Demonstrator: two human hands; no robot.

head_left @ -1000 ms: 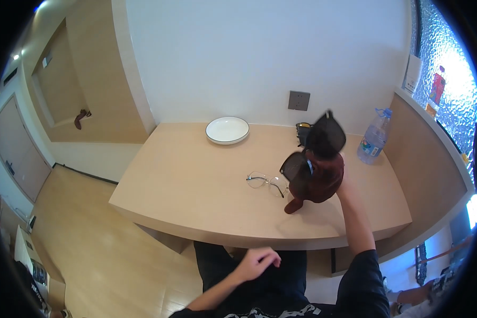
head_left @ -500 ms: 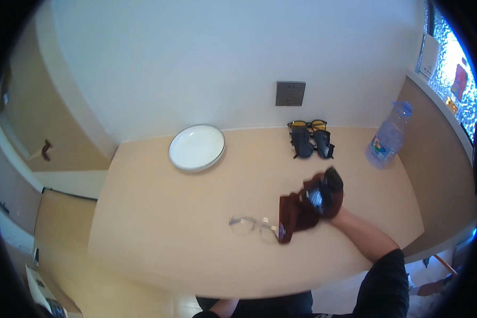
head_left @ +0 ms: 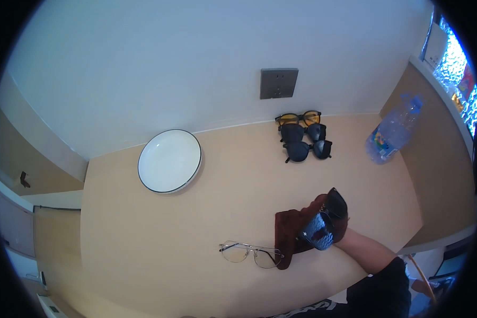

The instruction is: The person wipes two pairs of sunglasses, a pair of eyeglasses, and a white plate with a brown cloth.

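Note:
My right hand (head_left: pixel 343 239) is wrapped in a dark red cloth (head_left: pixel 289 230), its fingers hidden under it. It holds a pair of dark sunglasses (head_left: pixel 319 231) through the cloth, the lenses tilted and one reflecting the window light. The cloth's loose end hangs to the left, by the table's front. Touching or just beside that end lie thin metal-framed clear eyeglasses (head_left: pixel 252 254), with their lenses facing up. My left hand is out of view.
At the back stand yellow-lensed glasses (head_left: pixel 299 118) and two pairs of dark sunglasses (head_left: pixel 305 150) in a row. A white dish (head_left: pixel 169 159) with a dark rim sits at the back left. A clear plastic bottle (head_left: pixel 395 130) stands by the right side panel (head_left: pixel 434 127).
My view has shifted. The right hand, with cloth and sunglasses, has turned so that the sunglasses tip more upright. My left forearm, at the lower edge before, has gone from view.

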